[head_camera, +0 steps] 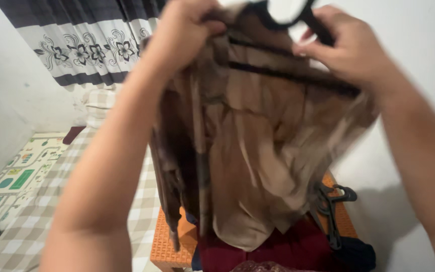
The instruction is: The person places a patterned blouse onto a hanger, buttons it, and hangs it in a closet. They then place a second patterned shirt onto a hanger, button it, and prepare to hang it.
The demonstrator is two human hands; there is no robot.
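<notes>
Both forearms reach up close to the camera, lifting a tan garment (258,151) that hangs over an orange woven basket (164,247). On its left shoulder the left hand (185,30) has its fingers bunched tight into the fabric. Opposite, the right hand (351,48) clamps its fingers on a black hanger (298,17) set in the garment's neck. Dark red cloth (298,247) and spare black hangers (331,211) lie in the basket, beside a checked bedsheet (36,221).
</notes>
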